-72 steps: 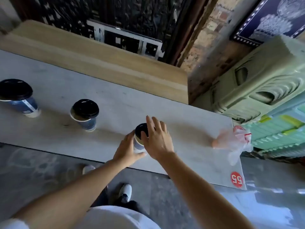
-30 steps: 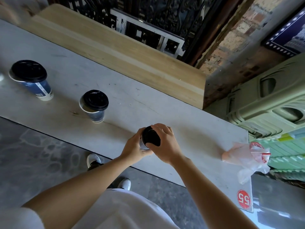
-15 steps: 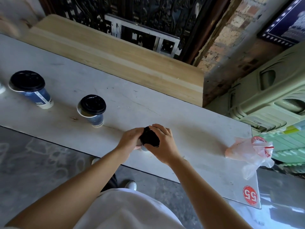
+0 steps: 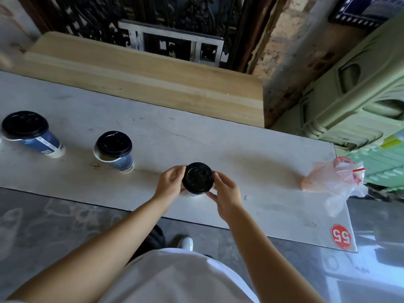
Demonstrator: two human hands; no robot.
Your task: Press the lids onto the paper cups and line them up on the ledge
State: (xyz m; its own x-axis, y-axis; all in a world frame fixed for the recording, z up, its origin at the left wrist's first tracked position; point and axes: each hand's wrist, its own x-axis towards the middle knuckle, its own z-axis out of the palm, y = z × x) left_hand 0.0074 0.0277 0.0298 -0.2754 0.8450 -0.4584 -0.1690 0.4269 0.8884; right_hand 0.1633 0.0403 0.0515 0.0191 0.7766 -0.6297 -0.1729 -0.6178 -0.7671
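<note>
while a paper cup [image 4: 192,194] stands on the tabletop [image 4: 251,154] right of two lidded cups [image 4: 122,162], left hand [image 4: 169,185] fingers curl round it; right hand [image 4: 227,193] fingers pinch its black lid [image 4: 197,178].

1 head-worn wide-angle view, facing steeply down, close above the ledge [image 4: 218,138]

Person wears a plain white tee [image 4: 175,278], loose fit, soft folds across the front. Left forearm [image 4: 98,248] & right forearm [image 4: 262,248] uncovered; left hand [image 4: 169,184] & right hand [image 4: 227,195] bare too. Dark trousers [image 4: 150,241] show below the tee hem. One white shoe [image 4: 185,242] w/ rounded toe, seen below the bench [image 4: 196,132] near edge.
</note>
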